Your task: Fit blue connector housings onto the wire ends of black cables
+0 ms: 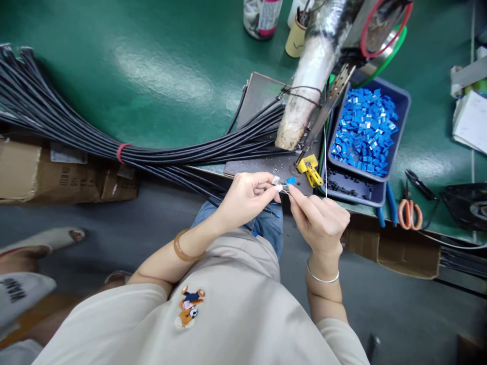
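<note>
My left hand (249,195), with white wraps on its fingertips, is closed in a pinch on what looks like the end of a black cable (283,186). A small blue connector piece (291,180) shows just above the meeting fingertips. My right hand (321,215) is also closed, thumb and forefinger pressed together at this same end; its fingers hide what they pinch. Just beyond the fingertips, a yellow wire-stripper-like tool (310,170) rests at the bench edge. Below my left hand, several cable ends with blue tips (272,212) hang over my lap.
A thick bundle of black cables (163,156), tied with a red band (122,152), crosses the green bench (171,66). A grey bin (404,114) holds blue connectors, with small black parts below. Orange-handled scissors (410,214) lie right. A wrapped post (304,91) stands ahead.
</note>
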A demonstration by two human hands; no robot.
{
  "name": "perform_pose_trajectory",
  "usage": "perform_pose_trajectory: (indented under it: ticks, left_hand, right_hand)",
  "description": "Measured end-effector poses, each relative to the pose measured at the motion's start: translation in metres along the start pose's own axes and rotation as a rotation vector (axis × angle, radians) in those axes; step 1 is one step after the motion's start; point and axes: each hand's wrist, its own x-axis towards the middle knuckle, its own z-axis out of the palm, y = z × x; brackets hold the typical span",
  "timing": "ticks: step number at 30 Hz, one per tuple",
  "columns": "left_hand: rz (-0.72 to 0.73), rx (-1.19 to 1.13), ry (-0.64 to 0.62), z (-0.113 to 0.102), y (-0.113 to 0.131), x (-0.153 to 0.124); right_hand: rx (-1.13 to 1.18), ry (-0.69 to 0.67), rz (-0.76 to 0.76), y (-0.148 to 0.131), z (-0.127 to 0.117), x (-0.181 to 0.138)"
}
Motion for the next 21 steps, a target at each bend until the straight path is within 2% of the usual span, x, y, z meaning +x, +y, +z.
perform_pose_trajectory:
  ticks: [8,16,21]
  left_hand:
    - [0.003,-0.016,0.034,0.001,-0.002,0.001]
    - [-0.009,0.018,-0.039,-0.001,0.003,-0.001]
    - [-0.008,0.035,-0.061,0.000,0.004,-0.003]
  right_hand:
    - [0.021,-0.023,0.015,-0.002,0.001,-0.001]
    - [0.305,0.007,0.347,-0.002,0.000,0.001]
    - [0.382,-0.048,0.354,-0.002,0.001,0.008]
